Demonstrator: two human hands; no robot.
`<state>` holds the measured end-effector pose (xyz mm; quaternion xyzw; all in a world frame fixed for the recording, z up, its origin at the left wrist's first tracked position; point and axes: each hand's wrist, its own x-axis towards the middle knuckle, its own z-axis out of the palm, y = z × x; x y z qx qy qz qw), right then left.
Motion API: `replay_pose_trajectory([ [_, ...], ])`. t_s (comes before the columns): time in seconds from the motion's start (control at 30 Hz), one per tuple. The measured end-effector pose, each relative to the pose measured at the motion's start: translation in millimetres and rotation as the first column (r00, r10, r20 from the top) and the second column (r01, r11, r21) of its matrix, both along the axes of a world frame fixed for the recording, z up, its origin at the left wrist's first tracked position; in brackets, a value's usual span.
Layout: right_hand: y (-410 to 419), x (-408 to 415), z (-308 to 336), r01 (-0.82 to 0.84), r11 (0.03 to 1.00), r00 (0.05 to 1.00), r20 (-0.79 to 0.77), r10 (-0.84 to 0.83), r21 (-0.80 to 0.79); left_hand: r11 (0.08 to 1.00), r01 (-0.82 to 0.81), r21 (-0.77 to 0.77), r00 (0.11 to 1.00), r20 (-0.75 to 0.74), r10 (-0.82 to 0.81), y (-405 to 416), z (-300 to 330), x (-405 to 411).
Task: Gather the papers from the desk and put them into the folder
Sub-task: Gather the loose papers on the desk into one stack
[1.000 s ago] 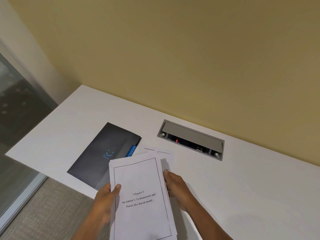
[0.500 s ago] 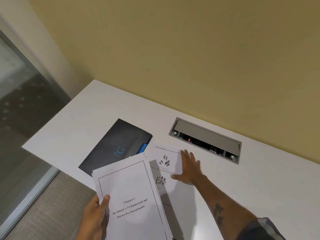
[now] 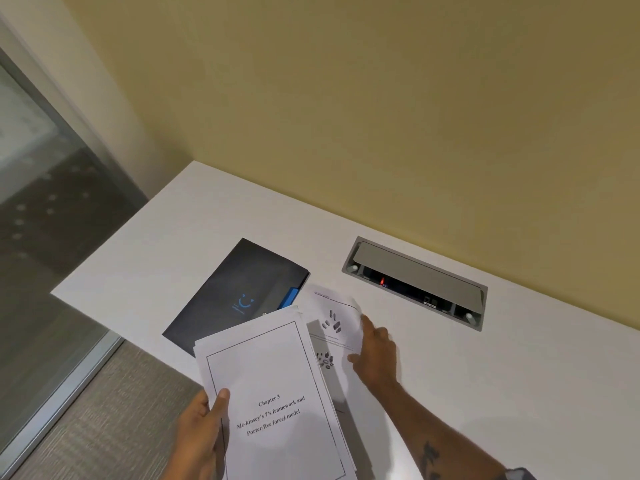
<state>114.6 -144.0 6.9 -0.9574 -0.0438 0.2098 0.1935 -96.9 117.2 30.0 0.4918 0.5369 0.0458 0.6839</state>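
My left hand [image 3: 204, 431] grips a stack of white papers [image 3: 273, 393] by its left edge; the top sheet reads "Chapter 3". The stack hangs above the desk's front edge and covers the near corner of a black folder [image 3: 239, 292] with a blue logo and a blue tab. The folder lies shut on the white desk. To the right of the stack a single printed sheet [image 3: 332, 323] lies on the desk, its right edge lifted. My right hand [image 3: 375, 355] pinches that lifted edge.
A grey cable hatch [image 3: 415, 282] is set into the desk [image 3: 519, 393] near the yellow wall, just beyond the loose sheet. The desk's left edge drops to grey carpet [image 3: 104, 410] and a glass partition [image 3: 45, 202].
My right hand left the stack, pressed flat on the loose sheet, and now curls on its right edge, which has risen. The stack stayed in my left hand, tilted left.
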Motion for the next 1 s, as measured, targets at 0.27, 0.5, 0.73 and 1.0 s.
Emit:
replay_pose_trajectory([
  [0.27,-5,-29,-8,0.554,0.702,0.832,-0.313,-0.457,0.448,0.998,0.063,0.007,0.998,0.007,-0.063,1,3,7],
  [0.5,-60,-40,-2,0.588,0.613,0.808,-0.339,-0.483,0.528,0.982,0.186,0.017,0.982,0.018,-0.186,-5,15,28],
  [0.73,-77,-49,42,0.592,0.530,0.797,-0.540,-0.271,0.607,0.917,0.392,0.070,0.918,0.031,-0.394,-38,33,67],
  [1.0,-76,-63,64,0.592,0.456,0.777,-0.621,-0.104,0.664,0.822,0.560,0.107,0.825,-0.162,-0.541,-68,37,85],
])
